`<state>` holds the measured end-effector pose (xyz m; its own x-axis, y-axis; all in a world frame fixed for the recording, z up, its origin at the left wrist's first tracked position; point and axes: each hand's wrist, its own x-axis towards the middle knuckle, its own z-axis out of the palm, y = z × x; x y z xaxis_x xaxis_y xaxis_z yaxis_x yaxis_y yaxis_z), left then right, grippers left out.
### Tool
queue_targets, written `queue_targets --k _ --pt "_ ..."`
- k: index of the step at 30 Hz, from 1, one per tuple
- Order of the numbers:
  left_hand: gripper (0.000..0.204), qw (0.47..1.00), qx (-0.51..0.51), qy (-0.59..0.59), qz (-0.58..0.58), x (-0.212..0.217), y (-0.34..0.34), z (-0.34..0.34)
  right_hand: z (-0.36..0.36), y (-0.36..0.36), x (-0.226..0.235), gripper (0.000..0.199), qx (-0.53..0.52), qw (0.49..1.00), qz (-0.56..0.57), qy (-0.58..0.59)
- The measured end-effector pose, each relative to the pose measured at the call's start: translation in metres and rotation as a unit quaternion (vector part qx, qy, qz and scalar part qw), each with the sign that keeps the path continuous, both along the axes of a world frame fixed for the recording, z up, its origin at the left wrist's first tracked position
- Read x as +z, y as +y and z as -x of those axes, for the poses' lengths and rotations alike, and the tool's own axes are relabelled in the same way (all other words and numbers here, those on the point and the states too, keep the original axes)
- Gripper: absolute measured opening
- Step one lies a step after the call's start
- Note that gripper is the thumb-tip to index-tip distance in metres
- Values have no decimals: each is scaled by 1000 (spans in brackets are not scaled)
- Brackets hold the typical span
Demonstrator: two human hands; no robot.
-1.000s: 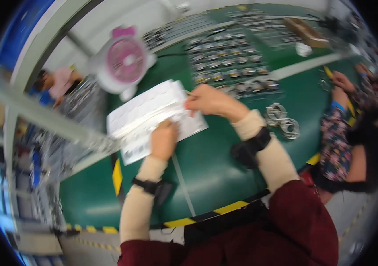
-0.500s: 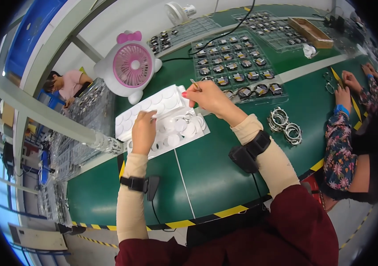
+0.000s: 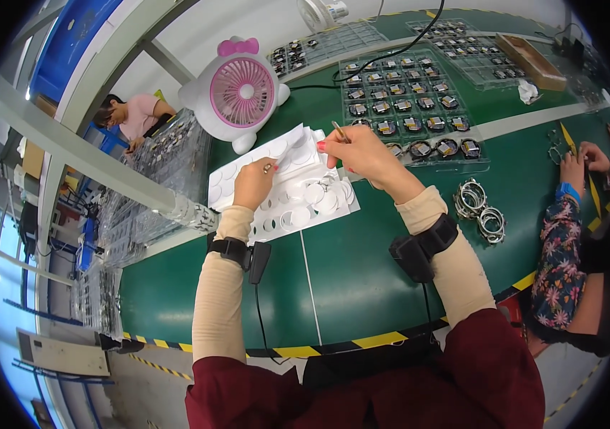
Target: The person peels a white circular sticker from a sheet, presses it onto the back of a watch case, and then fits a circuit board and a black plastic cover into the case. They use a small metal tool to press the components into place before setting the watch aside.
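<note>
My left hand [image 3: 253, 184] is closed at the near edge of a white sheet of round stickers [image 3: 228, 176], pinching it. Part of that sheet curls up between my hands. Above its right end, my right hand [image 3: 363, 154] grips a slim brownish stick-like tool [image 3: 340, 131] between thumb and fingers. The tool's exact kind is too small to make out. Under and in front of my hands lies a second white sheet [image 3: 348, 209], with loose white discs [image 3: 313, 193] heaped on it and round holes along its near side.
A white-and-pink fan [image 3: 244, 93] stands behind the sheets. Clear trays of round electronic parts [image 3: 404, 105] lie behind my right hand. Metal rings [image 3: 471, 199] sit to its right. A co-worker's hands [image 3: 572, 171] rest at far right. A grey post [image 3: 105, 161] crosses the left.
The view has shifted, so the scene sits further right. My left hand has moved closer to my right, and the sheet between them now curls up. My right hand keeps hold of the slim tool.
</note>
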<state>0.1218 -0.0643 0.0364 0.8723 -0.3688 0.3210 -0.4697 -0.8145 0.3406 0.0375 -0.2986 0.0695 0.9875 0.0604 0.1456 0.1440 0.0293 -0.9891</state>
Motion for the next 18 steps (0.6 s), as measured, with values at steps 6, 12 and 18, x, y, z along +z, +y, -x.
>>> queue_targets --k 6,12,18 --pt "15 992 94 -48 74 27 3 21 9 14 9 21 13 996 -37 84" --pt "17 914 -156 -353 -128 55 -5 149 23 22 -5 42 117 971 -141 152" --pt "20 975 -190 -94 -61 15 21 222 82 25 -34 55 142 981 124 34"
